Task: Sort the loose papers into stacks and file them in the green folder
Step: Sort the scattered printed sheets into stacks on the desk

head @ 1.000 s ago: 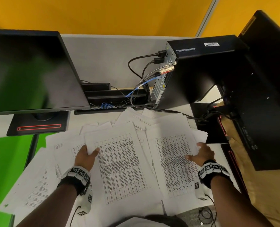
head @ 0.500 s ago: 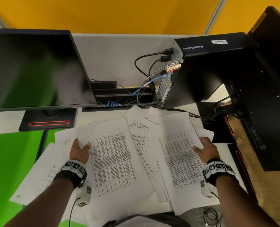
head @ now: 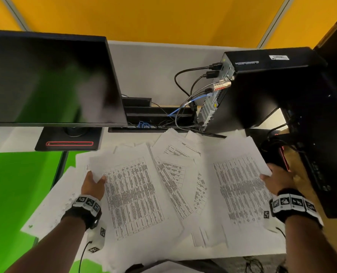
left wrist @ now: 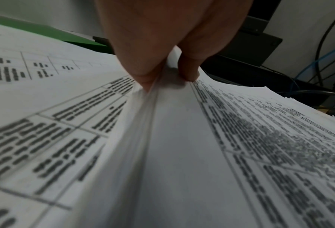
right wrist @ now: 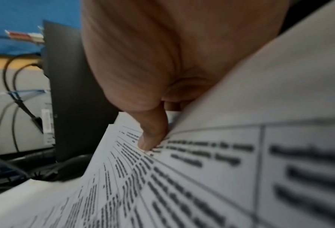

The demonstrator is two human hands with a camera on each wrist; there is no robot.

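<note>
— So what is different from a second ago?

— Then the two printed bundles lay side by side, nearly touching. Now the left hand (head: pixel 92 186) has drawn its bundle of table sheets (head: pixel 133 196) leftward and the right hand (head: pixel 277 181) has pulled the other bundle (head: pixel 240 190) rightward, so the crooked sheets in the middle (head: pixel 176 186) lie uncovered.

— How are the hands holding?

— The left wrist view shows the thumb on top and fingers (left wrist: pixel 141 61) beneath, pinching several sheets at their edge. The right thumb (right wrist: pixel 153 131) presses down on its top sheet, with the fingers seemingly tucked under.

— And the green folder?

— The green folder (head: pixel 15 194) lies open at the left edge of the desk (head: pixel 252 248), partly under loose papers (head: pixel 51 209), with nothing visibly filed in it.

— Meaning?

— Two stacks seem to be forming. The middle sheets still want sorting, so filing looks some way off.
</note>
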